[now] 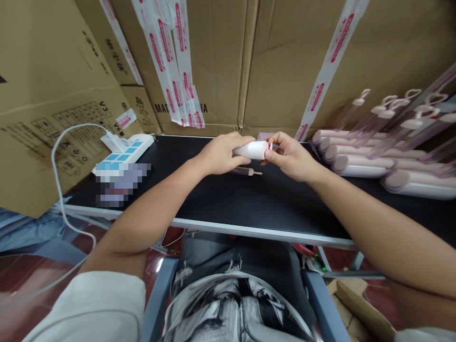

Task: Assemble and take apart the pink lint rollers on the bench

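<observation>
My left hand [228,151] is wrapped round a white cylinder [255,150] with a pale pink end, held lying sideways just above the black table [256,204]. At that pink end, my right hand [287,156] pinches a small pale pink loop [271,147], its fingers touching or very close to the cylinder; how the loop joins it is hidden. Below the cylinder, a translucent pinkish tube [244,171] with a thin pale tip lies on the table, partly covered by my left hand.
Several white cylinders [363,166] with pink ends lie stacked at the right, with translucent tubes topped by pink heart-shaped loops [413,122] among them. A power strip [130,151] with a plugged-in white cable [57,175] sits at the left. Cardboard [278,61] walls the back.
</observation>
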`<state>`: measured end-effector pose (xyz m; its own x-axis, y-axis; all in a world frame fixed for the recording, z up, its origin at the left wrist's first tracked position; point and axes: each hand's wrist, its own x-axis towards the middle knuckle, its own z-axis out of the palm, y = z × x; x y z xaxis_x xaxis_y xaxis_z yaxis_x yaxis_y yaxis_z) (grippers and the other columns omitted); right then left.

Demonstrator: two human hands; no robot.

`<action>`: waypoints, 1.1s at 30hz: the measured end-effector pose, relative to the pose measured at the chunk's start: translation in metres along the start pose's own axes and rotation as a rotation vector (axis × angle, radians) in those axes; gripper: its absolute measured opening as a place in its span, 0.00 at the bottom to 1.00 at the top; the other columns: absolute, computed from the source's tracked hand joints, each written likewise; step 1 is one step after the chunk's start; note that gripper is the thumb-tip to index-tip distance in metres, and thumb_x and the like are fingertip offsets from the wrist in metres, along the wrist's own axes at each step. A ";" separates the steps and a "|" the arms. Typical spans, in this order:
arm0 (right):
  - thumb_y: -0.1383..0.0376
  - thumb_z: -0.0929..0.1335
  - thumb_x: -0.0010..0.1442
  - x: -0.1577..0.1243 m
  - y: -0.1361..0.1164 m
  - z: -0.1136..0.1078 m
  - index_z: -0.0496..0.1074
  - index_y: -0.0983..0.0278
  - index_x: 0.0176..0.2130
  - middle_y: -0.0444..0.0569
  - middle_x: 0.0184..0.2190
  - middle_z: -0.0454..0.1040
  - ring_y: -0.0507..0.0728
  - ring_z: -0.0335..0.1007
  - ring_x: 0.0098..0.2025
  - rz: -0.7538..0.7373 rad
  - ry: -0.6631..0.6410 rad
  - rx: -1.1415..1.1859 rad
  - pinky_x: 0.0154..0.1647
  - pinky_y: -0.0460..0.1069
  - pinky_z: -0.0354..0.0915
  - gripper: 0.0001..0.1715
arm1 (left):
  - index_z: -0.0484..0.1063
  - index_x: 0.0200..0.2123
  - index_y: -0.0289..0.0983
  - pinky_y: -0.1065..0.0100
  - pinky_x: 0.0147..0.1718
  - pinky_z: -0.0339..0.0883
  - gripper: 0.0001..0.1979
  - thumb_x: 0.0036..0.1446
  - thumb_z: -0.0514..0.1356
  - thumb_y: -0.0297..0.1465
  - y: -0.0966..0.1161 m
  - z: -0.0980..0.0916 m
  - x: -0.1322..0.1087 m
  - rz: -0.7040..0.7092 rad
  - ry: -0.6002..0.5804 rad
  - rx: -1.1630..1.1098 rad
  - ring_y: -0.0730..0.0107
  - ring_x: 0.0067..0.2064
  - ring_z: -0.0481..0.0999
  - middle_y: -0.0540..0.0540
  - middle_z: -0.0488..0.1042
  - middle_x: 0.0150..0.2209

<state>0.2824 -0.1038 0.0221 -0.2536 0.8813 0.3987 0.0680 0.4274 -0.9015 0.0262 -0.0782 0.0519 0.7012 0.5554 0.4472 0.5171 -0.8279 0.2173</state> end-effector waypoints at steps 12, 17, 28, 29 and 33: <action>0.32 0.85 0.42 -0.001 0.003 0.004 0.71 0.57 0.38 0.45 0.35 0.78 0.57 0.77 0.32 -0.041 0.097 -0.068 0.34 0.53 0.74 0.42 | 0.76 0.67 0.41 0.58 0.51 0.71 0.27 0.67 0.68 0.38 0.014 -0.006 0.000 -0.079 -0.014 0.149 0.53 0.51 0.82 0.40 0.82 0.51; 0.33 0.86 0.40 -0.001 0.001 0.005 0.73 0.57 0.36 0.45 0.34 0.79 0.59 0.79 0.31 -0.041 0.117 -0.069 0.33 0.54 0.75 0.41 | 0.76 0.66 0.43 0.59 0.50 0.71 0.26 0.67 0.68 0.37 0.015 -0.009 0.000 -0.081 -0.037 0.199 0.53 0.52 0.82 0.41 0.81 0.51; 0.38 0.88 0.38 -0.004 -0.002 0.009 0.74 0.57 0.34 0.44 0.30 0.79 0.60 0.81 0.30 -0.008 0.151 -0.077 0.31 0.53 0.74 0.39 | 0.77 0.64 0.42 0.61 0.46 0.70 0.23 0.67 0.66 0.34 0.012 -0.009 -0.002 -0.044 -0.029 0.210 0.55 0.50 0.82 0.41 0.81 0.51; 0.38 0.88 0.37 -0.004 -0.003 0.009 0.73 0.57 0.33 0.44 0.30 0.79 0.59 0.80 0.30 -0.012 0.148 -0.081 0.30 0.52 0.74 0.40 | 0.78 0.64 0.42 0.61 0.47 0.70 0.23 0.67 0.65 0.33 0.011 -0.009 -0.002 -0.033 -0.027 0.205 0.55 0.51 0.82 0.40 0.81 0.52; 0.36 0.87 0.39 -0.004 -0.004 0.009 0.72 0.57 0.32 0.44 0.27 0.79 0.59 0.78 0.29 -0.028 0.117 -0.106 0.30 0.52 0.72 0.40 | 0.77 0.66 0.43 0.60 0.50 0.71 0.25 0.67 0.64 0.30 0.009 -0.010 -0.004 0.001 -0.031 0.188 0.55 0.54 0.82 0.41 0.81 0.56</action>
<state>0.2747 -0.1106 0.0222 -0.1427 0.8838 0.4456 0.1658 0.4652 -0.8695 0.0232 -0.0885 0.0612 0.7148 0.5593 0.4198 0.5972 -0.8005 0.0497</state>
